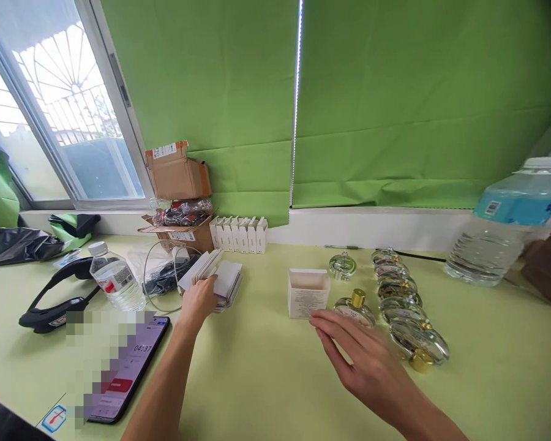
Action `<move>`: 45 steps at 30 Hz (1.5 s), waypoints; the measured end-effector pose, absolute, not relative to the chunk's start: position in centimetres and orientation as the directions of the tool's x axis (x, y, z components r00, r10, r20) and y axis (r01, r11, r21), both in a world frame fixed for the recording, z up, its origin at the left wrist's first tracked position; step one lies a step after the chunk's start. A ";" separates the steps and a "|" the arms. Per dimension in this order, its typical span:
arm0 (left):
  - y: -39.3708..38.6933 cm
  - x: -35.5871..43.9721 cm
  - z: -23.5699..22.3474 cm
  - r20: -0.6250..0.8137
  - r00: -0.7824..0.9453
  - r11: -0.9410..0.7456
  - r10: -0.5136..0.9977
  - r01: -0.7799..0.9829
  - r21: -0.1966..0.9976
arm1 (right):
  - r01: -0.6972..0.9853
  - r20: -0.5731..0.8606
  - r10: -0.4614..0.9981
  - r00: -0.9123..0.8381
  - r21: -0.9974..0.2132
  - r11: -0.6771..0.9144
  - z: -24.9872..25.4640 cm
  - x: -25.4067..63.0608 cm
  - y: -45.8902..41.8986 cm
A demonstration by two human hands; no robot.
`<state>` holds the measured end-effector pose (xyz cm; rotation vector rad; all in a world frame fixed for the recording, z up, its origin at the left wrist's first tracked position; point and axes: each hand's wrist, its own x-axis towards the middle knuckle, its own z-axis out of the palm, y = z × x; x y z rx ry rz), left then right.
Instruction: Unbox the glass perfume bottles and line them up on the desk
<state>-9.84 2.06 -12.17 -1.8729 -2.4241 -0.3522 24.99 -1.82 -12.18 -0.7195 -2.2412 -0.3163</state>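
My left hand [199,301] is at a pile of flat white cartons [229,282], its fingers closed on a tilted carton [201,266]; the fingertips are partly hidden. To the right, my right hand [356,346] has its fingers stretched out, holding nothing. Its fingertips are at the lower right corner of an upright, open-topped white box [308,295]; whether they touch it I cannot tell. Just behind this hand lies a round glass perfume bottle [354,311] with a gold neck. Another glass bottle [342,265] is farther back, and a row of several bottles [399,294] lies to the right.
Several white boxes [239,235] stand in a row by the wall, beside stacked cardboard boxes [179,177]. On the left are a water bottle [117,282], a black headband device [62,306], a cable and a phone [133,367]. A large water jug [496,226] stands far right.
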 end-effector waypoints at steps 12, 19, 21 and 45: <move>1.7 -9.1 -10.6 0.381 -0.382 0.359 0.842 0.924 0.133 | 0.560 0.685 0.391 -0.615 0.031 0.828 -12.8 24.6 -1.9; 0.0 -7.3 -7.5 0.624 -0.473 0.396 0.622 0.877 0.271 | 0.556 0.701 0.408 -0.585 -0.020 0.831 -12.7 24.8 -1.6; -0.5 -6.7 -6.7 0.714 -0.477 0.300 0.513 0.879 0.371 | 0.538 0.711 0.416 -0.567 -0.063 0.840 -12.6 24.8 -1.6; -5.0 5.9 -10.6 0.714 0.087 -0.604 0.695 0.609 0.514 | -0.260 0.140 0.932 -0.334 -0.964 0.051 -8.6 24.0 -2.6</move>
